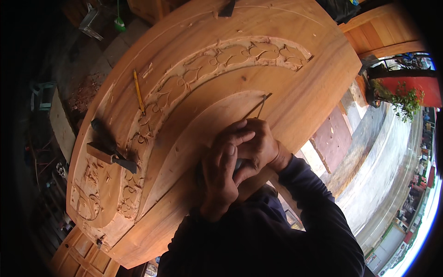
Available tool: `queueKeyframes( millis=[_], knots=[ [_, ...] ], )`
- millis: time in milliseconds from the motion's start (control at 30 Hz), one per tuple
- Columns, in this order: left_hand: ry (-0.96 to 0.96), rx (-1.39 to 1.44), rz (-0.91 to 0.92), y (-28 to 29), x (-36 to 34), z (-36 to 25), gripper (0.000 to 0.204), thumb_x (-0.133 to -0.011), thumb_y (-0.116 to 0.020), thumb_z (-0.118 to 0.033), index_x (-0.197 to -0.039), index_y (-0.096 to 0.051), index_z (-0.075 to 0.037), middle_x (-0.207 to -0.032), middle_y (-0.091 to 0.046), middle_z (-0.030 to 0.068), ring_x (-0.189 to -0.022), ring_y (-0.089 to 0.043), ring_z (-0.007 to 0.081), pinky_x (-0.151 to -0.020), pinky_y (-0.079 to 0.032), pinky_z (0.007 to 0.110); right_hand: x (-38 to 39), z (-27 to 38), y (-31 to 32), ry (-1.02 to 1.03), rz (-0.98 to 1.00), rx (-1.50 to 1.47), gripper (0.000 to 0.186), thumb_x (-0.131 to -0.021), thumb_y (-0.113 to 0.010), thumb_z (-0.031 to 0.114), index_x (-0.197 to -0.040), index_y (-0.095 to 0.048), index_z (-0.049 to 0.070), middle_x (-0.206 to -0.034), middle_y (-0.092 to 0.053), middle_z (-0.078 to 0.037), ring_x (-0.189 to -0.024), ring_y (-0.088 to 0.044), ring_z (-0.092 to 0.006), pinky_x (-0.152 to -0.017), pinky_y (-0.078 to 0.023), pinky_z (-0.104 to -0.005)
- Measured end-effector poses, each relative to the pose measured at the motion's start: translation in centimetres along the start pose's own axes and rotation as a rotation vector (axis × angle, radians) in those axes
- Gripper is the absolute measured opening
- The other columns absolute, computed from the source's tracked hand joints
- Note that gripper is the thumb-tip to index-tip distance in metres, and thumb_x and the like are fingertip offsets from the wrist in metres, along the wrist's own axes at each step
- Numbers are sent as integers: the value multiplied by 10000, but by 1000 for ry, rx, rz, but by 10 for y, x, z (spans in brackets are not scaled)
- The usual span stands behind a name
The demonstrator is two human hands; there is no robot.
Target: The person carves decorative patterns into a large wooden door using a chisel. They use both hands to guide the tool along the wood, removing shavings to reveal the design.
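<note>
Both hands are on a carving chisel over a large curved wooden panel. Its thin blade points up and to the right, with the tip at the end of a smooth, shallow crescent-shaped recess. My right hand closes around the chisel near the blade. Just left of it, my left hand is curled over the dark handle, which shows only in part between the hands. Beyond them, a carved band of leafy scrolls curves across the panel.
A yellow pencil lies beside the carved band. On the left are a dark-handled flat chisel and a small wooden block. Another dark tool rests at the far edge. Wood chips litter the floor; a potted plant stands right.
</note>
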State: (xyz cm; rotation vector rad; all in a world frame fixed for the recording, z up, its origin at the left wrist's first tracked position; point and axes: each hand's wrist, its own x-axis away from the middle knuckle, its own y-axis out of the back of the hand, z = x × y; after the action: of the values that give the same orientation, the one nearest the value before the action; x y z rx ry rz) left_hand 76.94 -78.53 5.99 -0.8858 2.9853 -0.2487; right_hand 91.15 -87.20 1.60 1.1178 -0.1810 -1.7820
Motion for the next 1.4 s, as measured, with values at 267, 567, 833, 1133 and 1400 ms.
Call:
queueKeyframes(
  millis=[267,567,833,1133,1400],
  knots=[
    [-57,-18,-23,-1,8,21,501,-1076,-392,-304,-1190,-723,54,-1368,-643,244,-1287,-603,373,-1128,-427,456,8,-2,2,-56,93,-12,616,-667,-800,760,-906,-758,193,-888,-733,-17,-773,-725,-263,-693,-568,-390],
    [-344,-551,54,-26,33,19,315,-985,-550,-25,-1273,-658,44,-1344,-638,251,-1249,-625,411,-1054,-507,457,15,-13,38,156,324,-11,426,-720,-830,530,-912,-752,157,-1029,-751,-65,-887,-741,-261,-691,-569,-374],
    [-120,-169,-23,-22,35,5,400,-1054,-462,-199,-1303,-660,44,-1379,-622,255,-1274,-624,404,-1092,-480,437,4,8,32,154,176,-22,437,-671,-836,596,-830,-729,203,-878,-697,-24,-696,-670,-215,-585,-509,-363],
    [36,11,75,41,-20,3,582,-1091,-355,-372,-1168,-699,91,-1294,-695,242,-1229,-655,331,-1100,-465,438,-16,6,-22,-132,-12,226,645,-741,-703,811,-836,-755,175,-777,-663,-21,-661,-659,-235,-604,-511,-365],
    [144,169,105,74,-58,16,497,-1108,-342,-263,-1122,-666,112,-1266,-704,250,-1177,-665,288,-1086,-455,378,-45,-9,-39,-256,-27,266,617,-822,-663,760,-909,-775,159,-796,-690,-53,-700,-702,-238,-663,-573,-383]
  ],
)
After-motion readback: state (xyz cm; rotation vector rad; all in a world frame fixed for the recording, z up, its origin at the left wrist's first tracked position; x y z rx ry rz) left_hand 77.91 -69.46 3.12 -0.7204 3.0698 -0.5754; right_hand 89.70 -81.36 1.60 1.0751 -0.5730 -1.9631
